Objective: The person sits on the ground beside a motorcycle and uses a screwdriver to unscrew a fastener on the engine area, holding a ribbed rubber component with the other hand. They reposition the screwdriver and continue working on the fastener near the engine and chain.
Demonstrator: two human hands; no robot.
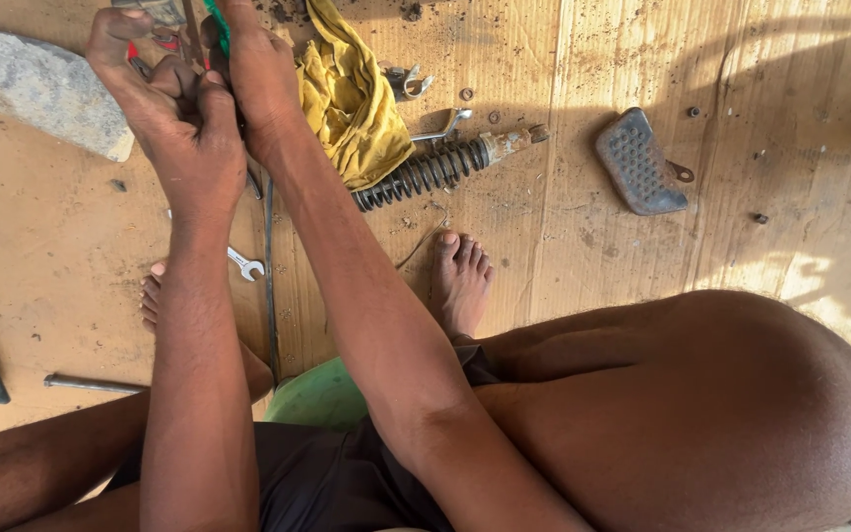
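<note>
Green-handled tool (214, 25) at top edge of view, mostly cropped, pinched between my 2 hands. Left hand (174, 108) fingers curled tight around small metal part with red bits (155, 30); I cannot tell exactly what it is. Right hand (258, 74) closed on green handle, fingertips hidden past frame edge. Yellow rag (352, 99) just beside right wrist, coil spring shock absorber (440, 166) touching rag. Small spanner (245, 263) on cardboard floor (563, 256) near left forearm. Grey footrest pad (637, 163) well apart.
</note>
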